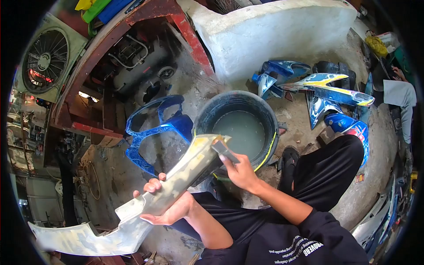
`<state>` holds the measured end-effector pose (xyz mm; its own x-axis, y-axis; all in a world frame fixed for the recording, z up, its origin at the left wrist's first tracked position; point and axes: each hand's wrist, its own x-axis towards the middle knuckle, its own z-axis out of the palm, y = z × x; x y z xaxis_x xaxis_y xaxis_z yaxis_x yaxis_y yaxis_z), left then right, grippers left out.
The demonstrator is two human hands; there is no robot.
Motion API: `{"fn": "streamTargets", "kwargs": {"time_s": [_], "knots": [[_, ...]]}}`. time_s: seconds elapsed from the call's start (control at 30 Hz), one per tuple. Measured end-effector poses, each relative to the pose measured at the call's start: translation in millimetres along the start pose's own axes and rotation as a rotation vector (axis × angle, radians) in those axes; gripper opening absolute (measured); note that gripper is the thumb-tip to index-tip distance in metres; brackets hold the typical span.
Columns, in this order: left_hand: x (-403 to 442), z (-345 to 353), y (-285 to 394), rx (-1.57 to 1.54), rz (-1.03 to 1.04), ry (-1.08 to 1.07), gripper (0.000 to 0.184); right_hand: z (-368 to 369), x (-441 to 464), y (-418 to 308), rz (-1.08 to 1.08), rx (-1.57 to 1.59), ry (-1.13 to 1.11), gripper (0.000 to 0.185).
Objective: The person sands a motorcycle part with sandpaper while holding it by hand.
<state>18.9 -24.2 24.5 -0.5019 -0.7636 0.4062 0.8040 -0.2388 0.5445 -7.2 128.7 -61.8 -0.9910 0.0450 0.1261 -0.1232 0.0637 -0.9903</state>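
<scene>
My left hand (170,210) is wrapped around the middle of a long motorcycle body panel (176,181), thumb on the near side and fingertips over the far edge. Patches of cream, grey and yellowish filler cover the panel, which slants from lower left up to the bucket's rim. In my right hand (242,172) is a dark grey folded piece of sandpaper (225,152), pressed against the panel's upper end. Just beyond stands a black bucket (203,110) of cloudy water (240,132), its near rim partly hidden by the panel.
A blue fairing frame (176,121) lies on the concrete floor left of the bucket. Several blue, white and yellow motorcycle panels (318,84) are piled to the right. A compressor (145,70) sits under a red bench (185,39). At far right another person's sleeve (399,95) shows.
</scene>
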Motion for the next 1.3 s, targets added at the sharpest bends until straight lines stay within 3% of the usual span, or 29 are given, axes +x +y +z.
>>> {"fn": "streamTargets", "kwargs": {"time_s": [0.07, 0.13, 0.17, 0.2, 0.3, 0.37, 0.4, 0.43, 0.47, 0.57, 0.6, 0.67, 0.7, 0.73, 0.83, 0.9, 0.97, 1.03, 1.07, 1.17, 1.27, 1.3], "knots": [[-2.0, 1.0, -2.7, -0.028, -0.015, -0.014, 0.056, -10.8, 25.3, 13.9, 0.366, -0.182, -0.076, 0.039], [-7.4, 2.1, -4.8, -0.016, -0.025, -0.001, 0.055, -12.4, 40.4, 24.8, 0.582, -0.34, -0.122, 0.041], [-3.5, 1.9, -7.6, -0.021, -0.021, -0.005, 0.055, -6.8, 33.3, 27.0, 0.576, -0.338, -0.119, 0.041], [-0.9, 1.5, -7.3, -0.025, -0.032, -0.002, 0.056, 2.8, 18.8, 17.1, 0.166, -0.19, 0.023, 0.037], [-3.8, 1.9, -6.8, 0.003, -0.036, 0.024, 0.057, 10.2, 23.0, 15.7, -0.419, -0.056, 0.333, 0.061], [-11.6, 5.6, -8.6, -0.006, -0.057, 0.021, 0.057, -11.6, 27.6, 49.3, 0.285, -0.299, 0.19, 0.059], [-9.9, 13.7, -10.6, 0.054, -0.036, 0.158, 0.06, -8.4, 21.2, 52.4, 0.316, -0.316, 0.161, 0.058], [-6.6, 13.8, -9.7, 0.054, -0.036, 0.158, 0.06, -9.1, 14.5, 32.4, 0.328, -0.28, 0.057, 0.06], [-1.9, 11.8, -7.0, 0.065, -0.028, 0.174, 0.06, 5.1, 5.8, 19.8, 0.104, -0.15, 0.184, 0.063], [-0.5, 12.9, -6.7, 0.079, -0.002, 0.187, 0.059, 0.5, 5.1, 7.9, -0.207, -0.037, 0.182, 0.054], [-4.1, 14.4, -9.1, 0.048, -0.01, 0.17, 0.059, -11.0, 20.8, 14.3, 0.268, -0.18, 0.053, 0.044], [-10.4, 12.8, -12.1, 0.044, -0.021, 0.146, 0.059, -16.1, 37.0, 19.0, 0.715, -0.3, -0.069, 0.043], [-7.4, 12.8, -13.5, 0.042, -0.019, 0.141, 0.059, -10.8, 31.0, 16.6, 0.711, -0.296, -0.068, 0.043], [-5.7, 11.8, -13.9, 0.062, -0.008, 0.16, 0.059, -1.8, 16.6, 10.0, 0.331, -0.186, 0.001, 0.041], [-2.8, 7.3, -9.1, 0.073, -0.012, 0.146, 0.06, 10.8, 19.6, -5.6, -0.365, -0.051, 0.231, 0.053], [-6.8, 7.3, -6.7, 0.017, -0.019, 0.09, 0.059, -15.2, 38.4, -13.1, 0.622, -0.388, -0.181, 0.037], [-7.4, 7.4, -6.0, 0.024, -0.018, 0.107, 0.059, -10.1, 38.2, -10.9, 0.799, -0.229, -0.185, 0.042], [-0.8, 3.0, -1.7, 0.041, -0.013, 0.113, 0.059, 11.7, 3.7, -4.1, -0.003, -0.106, -0.058, 0.039], [5.8, -3.5, 5.9, 0.028, -0.011, 0.069, 0.058, 13.5, -4.7, 1.4, -0.188, -0.144, -0.117, 0.04], [9.5, -8.7, 13.7, -0.042, -0.02, -0.014, 0.057, 4.6, 3.5, 16.8, -0.138, -0.122, -0.014, 0.042], [6.4, -8.5, 14.9, -0.037, -0.02, 0.003, 0.056, -18.4, 29.2, -23.5, 0.639, -0.101, -0.184, 0.044], [8.6, -9.8, 16.4, -0.035, -0.024, 0.0, 0.056, -12.8, 17.1, -15.1, 0.443, -0.059, -0.146, 0.044]]}}
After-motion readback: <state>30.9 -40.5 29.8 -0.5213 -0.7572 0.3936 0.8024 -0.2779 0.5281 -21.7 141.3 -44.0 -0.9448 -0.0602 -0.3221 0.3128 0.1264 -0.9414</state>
